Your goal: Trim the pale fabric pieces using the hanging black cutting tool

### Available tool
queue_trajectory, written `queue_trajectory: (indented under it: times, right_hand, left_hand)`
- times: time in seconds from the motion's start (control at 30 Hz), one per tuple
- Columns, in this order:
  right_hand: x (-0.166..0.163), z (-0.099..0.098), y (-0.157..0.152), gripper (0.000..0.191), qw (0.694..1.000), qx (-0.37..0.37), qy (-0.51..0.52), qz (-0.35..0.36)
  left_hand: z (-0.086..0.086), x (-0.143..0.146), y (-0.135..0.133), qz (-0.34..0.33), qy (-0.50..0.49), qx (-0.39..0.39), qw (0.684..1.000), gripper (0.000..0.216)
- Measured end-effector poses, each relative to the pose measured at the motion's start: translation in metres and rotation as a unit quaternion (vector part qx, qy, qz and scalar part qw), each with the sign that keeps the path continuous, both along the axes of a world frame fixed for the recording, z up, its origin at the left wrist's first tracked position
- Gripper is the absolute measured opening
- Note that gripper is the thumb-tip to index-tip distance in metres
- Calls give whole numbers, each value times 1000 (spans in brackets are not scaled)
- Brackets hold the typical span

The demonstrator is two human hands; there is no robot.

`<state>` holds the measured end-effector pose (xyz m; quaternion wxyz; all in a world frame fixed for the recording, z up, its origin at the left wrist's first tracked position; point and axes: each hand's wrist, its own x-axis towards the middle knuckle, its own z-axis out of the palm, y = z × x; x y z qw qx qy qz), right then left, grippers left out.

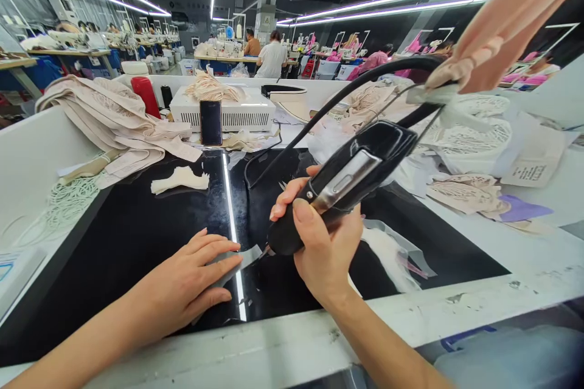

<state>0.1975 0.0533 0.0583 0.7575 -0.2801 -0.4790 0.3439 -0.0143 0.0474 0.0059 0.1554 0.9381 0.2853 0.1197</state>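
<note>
My right hand [326, 243] is wrapped round a black corded electric hand cutter [351, 176] with a silver lever along its side. The cutter is tilted, its thin metal tip pointing down and left. That tip meets the right end of a translucent strip of material [250, 256] on the glossy black board [137, 243]. Flat on the strip lies my left hand [196, 279], fingers stretched out and pressing it to the board. Part of the strip is hidden under this hand. The cutter's black cable [337, 97] arches up behind it.
Beige fabric strap [515, 30] hangs at upper right, near the cable. A white scrap [180, 180] and whitish pieces [392, 255] lie on the board. Behind stand a phone [211, 123] and a white vented box [255, 110]. Lace pieces [479, 140] pile up at right, beige fabric [109, 115] at left.
</note>
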Motion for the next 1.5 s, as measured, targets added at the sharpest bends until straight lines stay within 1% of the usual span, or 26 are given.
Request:
queue_trajectory:
  times: [0.17, 0.3, 0.47, 0.63, 0.73, 0.83, 0.93, 0.97, 1.03, 1.1, 1.17, 1.2, 1.27, 1.33, 1.4, 1.47, 1.5]
  right_hand:
    - [-3, 2, 0, 30, 1000, -24, 8, -16]
    - [-5, 5, 0, 28, 999, -35, 2, -32]
    - [-8, 7, 2, 29, 999, -31, -8, -35]
    - [-9, 6, 2, 26, 999, -29, -26, -31]
    - [-9, 4, 2, 25, 998, -35, -43, -41]
    - [-9, 2, 3, 24, 996, -42, -59, -58]
    - [-7, 1, 4, 24, 997, -28, -57, -44]
    - [-6, 2, 5, 25, 998, -19, -56, -37]
    - [-2, 2, 5, 27, 998, -4, -65, -26]
    - [3, 4, 5, 29, 996, 5, -88, -18]
    - [8, 6, 4, 28, 992, 7, -123, -17]
    - [11, 6, 4, 27, 989, 5, -145, -27]
    - [15, 6, 3, 28, 978, -1, -198, -72]
    - [20, 5, 3, 25, 956, 5, -258, -141]
    - [24, 2, 5, 26, 926, 26, -309, -213]
    - [28, -2, 6, 37, 904, 43, -330, -269]
    - [30, -4, 7, 45, 899, 47, -327, -287]
  left_hand:
    - [7, 18, 12, -24, 7, 13, 1000, 45]
    - [5, 27, 20, -24, 16, 14, 999, 43]
    - [-3, 26, 22, -15, 18, 10, 1000, 44]
    - [-5, 24, 21, -13, 24, 23, 999, 46]
    - [-7, 25, 21, -12, 23, 33, 999, 46]
    - [-7, 25, 21, -13, 22, 30, 999, 46]
    - [-3, 22, 21, -12, 11, 3, 1000, 46]
    - [-2, 19, 21, -2, 2, -7, 1000, 45]
    - [-1, 11, 22, 38, -24, -13, 999, 42]
    - [-4, 1, 23, 91, -44, 3, 995, 37]
    - [-9, -7, 24, 128, -50, 20, 990, 34]
    - [-12, -10, 24, 139, -52, 24, 989, 33]
    - [-15, -13, 23, 150, -57, 17, 987, 27]
    - [-16, -11, 21, 156, -67, 0, 986, 18]
    - [-14, -8, 18, 169, -82, -23, 982, 12]
    - [-11, -4, 16, 188, -98, -52, 976, 10]
    - [-10, -3, 15, 196, -104, -66, 973, 10]
